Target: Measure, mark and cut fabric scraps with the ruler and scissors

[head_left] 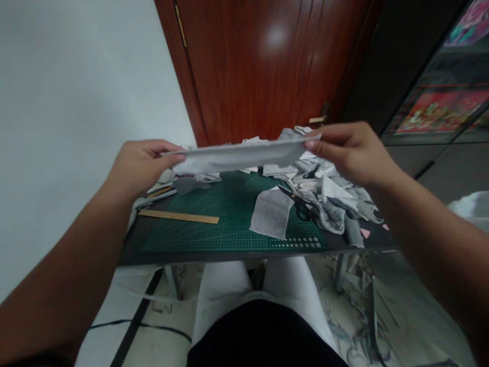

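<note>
A strip of light grey fabric is stretched level in the air above the table. My left hand pinches its left end between thumb and fingers. At the other end, the thumb and fingers of my right hand are closed on its upper corner. Below, on the green cutting mat, lies a flat piece of grey cloth. Black-handled scissors rest with their tips over that cloth's upper right edge. A wooden ruler lies on the mat's left side.
Heaped grey and white cloth pieces cover the table's right side, with more cloth at the left. Behind the table stand a reddish wooden door and a white wall. Fabric scraps and a black cable lie on the floor.
</note>
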`<state>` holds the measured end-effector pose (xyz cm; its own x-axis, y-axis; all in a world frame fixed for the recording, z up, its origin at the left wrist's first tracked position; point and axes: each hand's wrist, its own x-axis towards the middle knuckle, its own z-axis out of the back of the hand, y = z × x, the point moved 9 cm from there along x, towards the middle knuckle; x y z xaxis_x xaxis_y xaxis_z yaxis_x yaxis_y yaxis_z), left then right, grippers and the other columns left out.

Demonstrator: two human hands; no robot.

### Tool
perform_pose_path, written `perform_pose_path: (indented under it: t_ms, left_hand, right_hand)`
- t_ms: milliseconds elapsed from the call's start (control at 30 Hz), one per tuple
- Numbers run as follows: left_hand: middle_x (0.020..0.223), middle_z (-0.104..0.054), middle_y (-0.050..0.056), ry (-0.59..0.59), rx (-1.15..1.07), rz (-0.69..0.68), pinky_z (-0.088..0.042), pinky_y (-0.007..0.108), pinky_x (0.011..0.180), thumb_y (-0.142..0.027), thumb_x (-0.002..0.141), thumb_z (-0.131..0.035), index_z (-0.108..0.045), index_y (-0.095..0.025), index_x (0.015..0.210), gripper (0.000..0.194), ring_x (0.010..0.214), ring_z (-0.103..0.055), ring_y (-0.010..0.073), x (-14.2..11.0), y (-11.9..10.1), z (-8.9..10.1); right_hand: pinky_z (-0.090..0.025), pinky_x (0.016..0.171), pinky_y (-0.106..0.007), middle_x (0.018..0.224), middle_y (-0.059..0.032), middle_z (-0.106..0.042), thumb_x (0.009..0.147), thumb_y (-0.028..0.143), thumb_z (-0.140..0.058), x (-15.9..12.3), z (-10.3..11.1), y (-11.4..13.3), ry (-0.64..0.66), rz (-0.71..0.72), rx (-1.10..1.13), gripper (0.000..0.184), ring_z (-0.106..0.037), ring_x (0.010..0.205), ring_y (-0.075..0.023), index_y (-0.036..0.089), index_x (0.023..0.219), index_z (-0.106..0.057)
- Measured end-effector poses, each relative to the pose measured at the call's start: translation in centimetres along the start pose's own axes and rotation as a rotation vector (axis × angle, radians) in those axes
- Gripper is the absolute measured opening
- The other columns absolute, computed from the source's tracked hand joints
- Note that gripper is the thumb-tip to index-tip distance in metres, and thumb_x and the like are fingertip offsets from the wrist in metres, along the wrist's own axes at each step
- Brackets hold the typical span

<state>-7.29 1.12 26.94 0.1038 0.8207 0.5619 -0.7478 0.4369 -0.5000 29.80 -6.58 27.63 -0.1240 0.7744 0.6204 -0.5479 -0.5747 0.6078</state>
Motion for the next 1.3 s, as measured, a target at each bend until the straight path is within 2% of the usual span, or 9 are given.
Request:
perform_pose_path:
  t_ms: [167,300,467,600,767,867,933,1100,1300]
  left_hand:
    - [0.082,-0.076,-0.001,0.595,0.071,0.079,-0.047,0.028,0.072,-0.054,0.072,-0.066,-0.079,-0.024,0.086,0.035,0.075,-0.063,0.0174,-9.4,4.4,-8.2]
    - [0.067,-0.07,-0.002,0.78,-0.049,0.253,-0.047,0.027,0.063,-0.054,0.075,-0.063,-0.074,-0.023,0.085,0.035,0.061,-0.062,0.0175,-12.3,8.7,-13.4]
    - [0.069,-0.066,0.0,0.774,0.001,0.196,-0.044,0.027,0.064,-0.059,0.081,-0.059,-0.07,-0.021,0.083,0.04,0.066,-0.06,0.0179,-9.6,13.0,-17.6]
    - [0.093,-0.07,0.004,0.792,-0.01,0.151,-0.048,0.029,0.079,-0.05,0.084,-0.059,-0.069,-0.02,0.088,0.032,0.085,-0.063,0.0203,-9.0,14.8,-19.1]
    - [0.113,-0.065,0.007,0.786,0.035,0.094,-0.048,0.032,0.087,-0.043,0.084,-0.059,-0.069,-0.02,0.08,0.025,0.095,-0.062,0.0216,-9.5,14.9,-19.2]
    - [0.104,-0.066,0.005,0.814,0.044,0.117,-0.047,0.034,0.083,-0.043,0.084,-0.059,-0.068,-0.021,0.085,0.024,0.087,-0.062,0.0209,-9.6,15.0,-19.5]
    - [0.1,-0.067,0.005,0.841,0.035,0.137,-0.047,0.034,0.081,-0.043,0.084,-0.058,-0.068,-0.021,0.087,0.024,0.086,-0.062,0.0214,-9.6,15.1,-19.8]
    - [0.089,-0.069,0.002,0.91,-0.014,0.204,-0.046,0.032,0.073,-0.044,0.083,-0.058,-0.065,-0.022,0.093,0.025,0.079,-0.062,0.0209,-9.6,15.1,-20.5]
    - [0.085,-0.069,0.0,0.928,-0.034,0.18,-0.047,0.029,0.071,-0.042,0.074,-0.061,-0.064,-0.022,0.096,0.029,0.078,-0.063,0.0201,-9.0,13.9,-21.3]
  right_hand:
    - [-0.052,0.081,-0.03,0.096,-0.0067,-0.074,0.095,0.053,-0.062,-12.2,-7.6,-5.6,0.431,-0.237,0.1,0.038,-0.068,0.09,-0.0211,0.019,0.093,-0.078]
    - [-0.046,0.067,-0.025,0.077,-0.0029,-0.067,0.096,0.054,-0.058,-16.3,-12.3,-10.9,0.485,-0.438,0.265,0.044,-0.06,0.073,-0.016,0.015,0.086,-0.074]
    - [-0.04,0.061,-0.024,0.068,0.0006,-0.059,0.094,0.054,-0.055,-13.0,-15.4,-17.1,0.309,-0.619,0.247,0.042,-0.053,0.064,-0.0132,0.016,0.078,-0.064]
    - [-0.033,0.055,-0.023,0.062,0.0023,-0.055,0.094,0.047,-0.052,-10.6,-17.8,-19.0,0.417,-0.579,0.045,0.037,-0.049,0.059,-0.0119,0.018,0.073,-0.06]
    - [-0.035,0.055,-0.025,0.068,0.0001,-0.06,0.091,0.039,-0.059,-10.1,-18.5,-19.2,0.498,-0.539,-0.187,0.026,-0.052,0.058,-0.0138,0.017,0.097,-0.071]
    - [-0.049,0.073,-0.03,0.102,-0.0083,-0.068,0.09,0.035,-0.065,-9.5,-18.9,-18.6,0.475,-0.444,-0.266,0.036,-0.064,0.082,-0.0204,0.017,0.121,-0.069]
    - [-0.05,0.092,-0.037,0.122,-0.0121,-0.065,0.091,0.033,-0.066,-9.0,-19.7,-18.0,0.498,-0.361,-0.281,0.043,-0.064,0.104,-0.0257,0.018,0.131,-0.065]
    - [-0.041,0.1,-0.052,0.129,-0.0102,-0.063,0.087,0.035,-0.071,-7.3,-22.1,-17.7,0.688,-0.286,-0.413,0.045,-0.053,0.121,-0.0359,0.025,0.131,-0.068]
    - [-0.039,0.092,-0.043,0.124,-0.011,-0.066,0.087,0.03,-0.067,-5.6,-24.1,-17.9,0.956,-0.328,-0.447,0.028,-0.054,0.121,-0.0341,0.021,0.113,-0.073]
